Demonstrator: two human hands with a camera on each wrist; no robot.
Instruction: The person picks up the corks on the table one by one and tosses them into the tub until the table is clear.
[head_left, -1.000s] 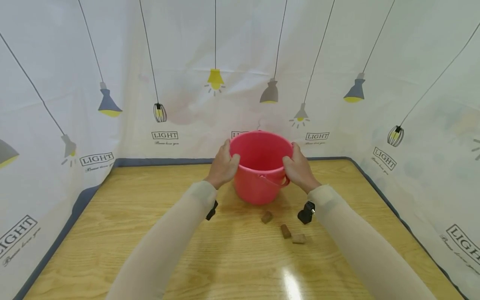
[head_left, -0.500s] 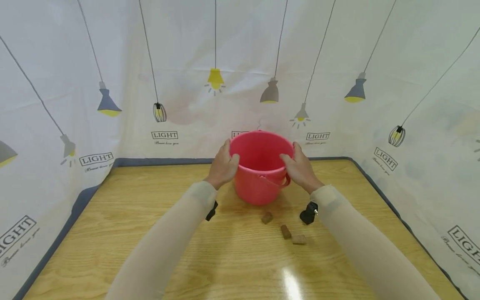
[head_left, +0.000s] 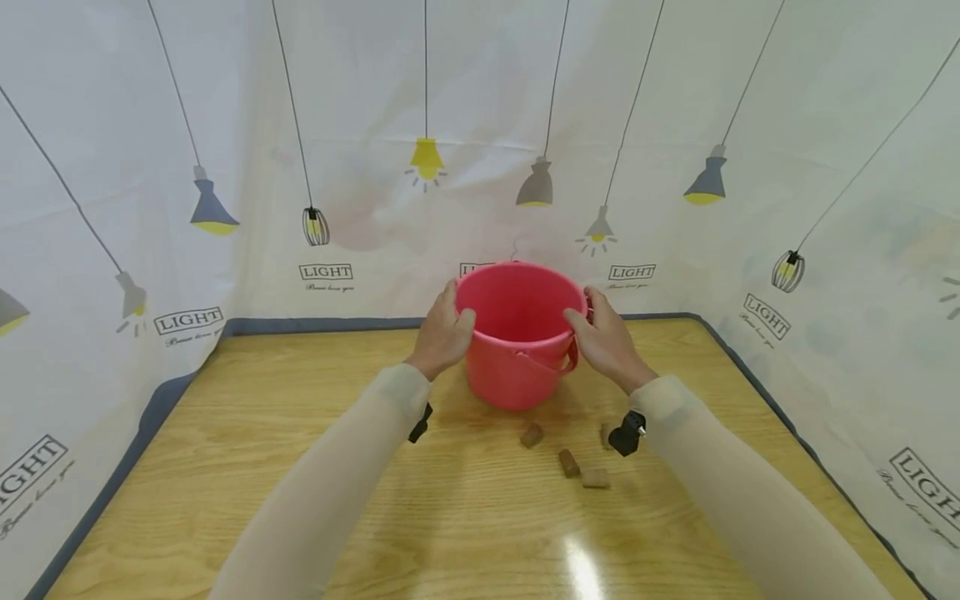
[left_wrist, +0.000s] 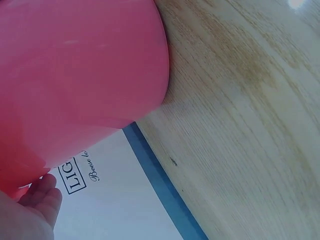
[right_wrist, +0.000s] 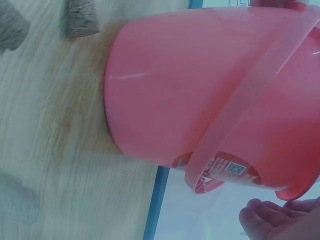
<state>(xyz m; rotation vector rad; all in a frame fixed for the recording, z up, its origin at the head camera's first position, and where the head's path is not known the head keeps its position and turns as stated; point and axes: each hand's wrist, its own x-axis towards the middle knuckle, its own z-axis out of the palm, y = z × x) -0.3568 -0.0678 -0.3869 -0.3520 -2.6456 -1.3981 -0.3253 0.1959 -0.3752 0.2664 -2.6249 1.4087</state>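
Note:
A pinkish-red plastic bucket [head_left: 513,375] stands upright on the wooden table, its mouth facing up and its handle [right_wrist: 240,102] hanging down the near side. My left hand [head_left: 444,335] grips the rim on the left, thumb on the near edge and fingers outside. On the opposite side my right hand [head_left: 603,337] holds the rim, its thumb over the edge. In the right wrist view its curled fingers [right_wrist: 267,215] lie right at the rim's outer side. The left wrist view shows the bucket wall with left fingertips [left_wrist: 47,197] under the rim.
Several small brown corks lie before the bucket, among them one cork [head_left: 532,434] near its base and a paler cork [head_left: 596,478] closer to me. A white cloth [head_left: 360,183] printed with lamps walls the table [head_left: 300,433] at the back and sides.
My right wrist and forearm have swung outward to the right, bringing another cork into sight beside the wrist camera. The bucket and left hand have stayed nearly in place.

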